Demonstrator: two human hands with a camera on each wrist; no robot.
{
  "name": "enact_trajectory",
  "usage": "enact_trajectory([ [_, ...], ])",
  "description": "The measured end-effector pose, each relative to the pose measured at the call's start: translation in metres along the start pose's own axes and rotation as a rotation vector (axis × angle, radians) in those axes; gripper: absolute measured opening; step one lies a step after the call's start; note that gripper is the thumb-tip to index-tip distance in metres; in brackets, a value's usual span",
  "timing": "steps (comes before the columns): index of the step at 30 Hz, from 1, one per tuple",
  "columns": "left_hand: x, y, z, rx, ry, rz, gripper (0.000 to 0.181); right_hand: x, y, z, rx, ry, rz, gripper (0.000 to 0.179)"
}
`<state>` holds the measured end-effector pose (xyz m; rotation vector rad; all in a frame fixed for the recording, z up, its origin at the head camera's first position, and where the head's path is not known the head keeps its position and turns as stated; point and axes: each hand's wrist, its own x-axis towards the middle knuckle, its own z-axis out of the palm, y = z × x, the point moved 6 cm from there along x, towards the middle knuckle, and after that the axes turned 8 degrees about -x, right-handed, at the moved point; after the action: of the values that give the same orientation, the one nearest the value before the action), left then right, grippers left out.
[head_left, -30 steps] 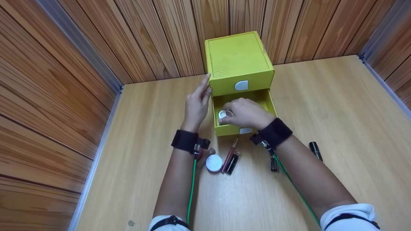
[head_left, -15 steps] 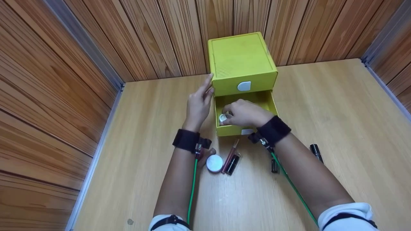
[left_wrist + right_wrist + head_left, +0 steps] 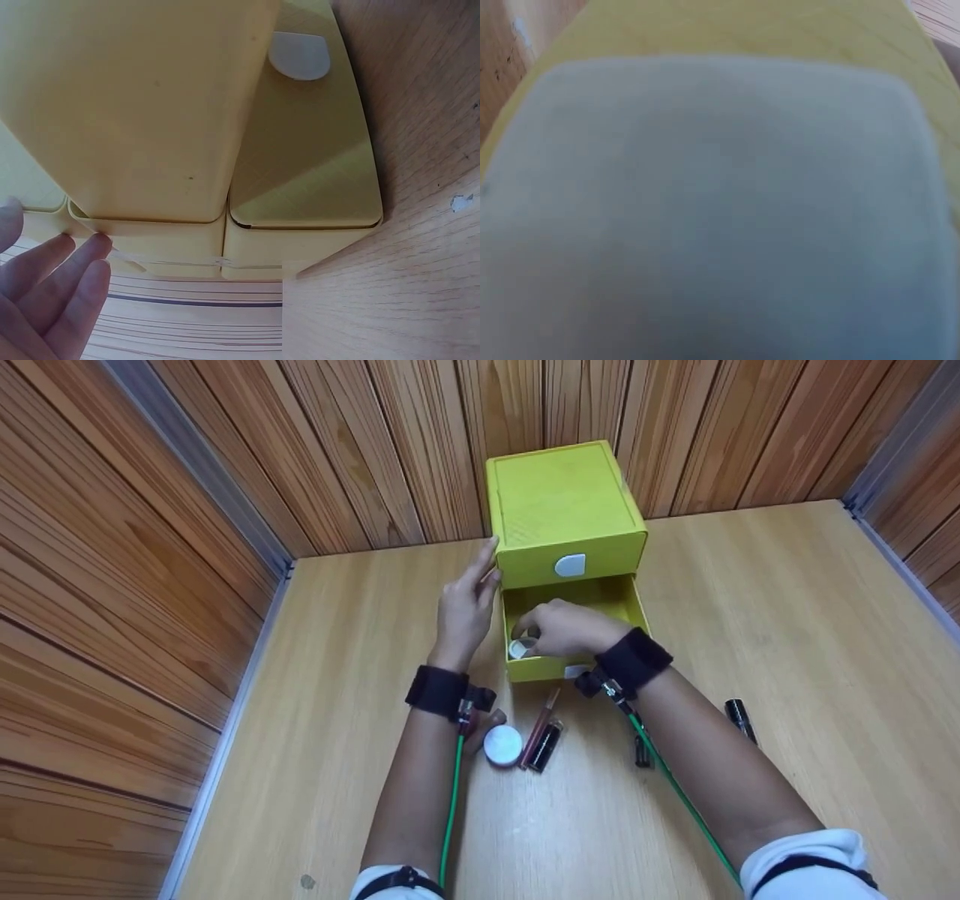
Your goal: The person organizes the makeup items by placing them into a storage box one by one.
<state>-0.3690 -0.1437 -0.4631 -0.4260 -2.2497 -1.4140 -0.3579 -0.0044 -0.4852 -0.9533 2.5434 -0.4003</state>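
A yellow two-drawer cabinet [image 3: 559, 499] stands against the back wall, its lower drawer [image 3: 536, 670] pulled out. My right hand [image 3: 576, 628] is inside that drawer, holding a small white round jar [image 3: 517, 649] near the front left corner; the fingers partly hide it. At the cabinet's left side, my left hand [image 3: 463, 615] rests its fairly straight fingertips, also seen as fingers [image 3: 88, 289] against the yellow edge in the left wrist view. In the right wrist view, a blurred pale drawer handle [image 3: 720, 202] fills most of the picture, and no hand shows.
Before the drawer lie a white-lidded round jar [image 3: 502, 745], a slim reddish-brown tube [image 3: 538, 731] and a black tube [image 3: 545, 747]. A small black item [image 3: 643, 753] lies beside my right forearm, another black tube [image 3: 740, 720] beyond it. Wooden walls [image 3: 420, 450] bound the table.
My right hand has lowered the small white jar toward the drawer's front left corner. My left hand stays at the cabinet's side. The view has shifted slightly.
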Motion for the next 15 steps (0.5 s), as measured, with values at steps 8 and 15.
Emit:
enact_trajectory([
  [8, 0.0015, 0.0011, 0.0009, 0.002, -0.006, -0.023, 0.046, 0.0006, 0.002, 0.0008, 0.015, -0.023, 0.009, 0.029],
  [15, 0.0006, 0.0, 0.0003, -0.009, -0.007, -0.016, 0.046, 0.0015, -0.0003, 0.0013, 0.002, -0.01, -0.023, 0.026],
])
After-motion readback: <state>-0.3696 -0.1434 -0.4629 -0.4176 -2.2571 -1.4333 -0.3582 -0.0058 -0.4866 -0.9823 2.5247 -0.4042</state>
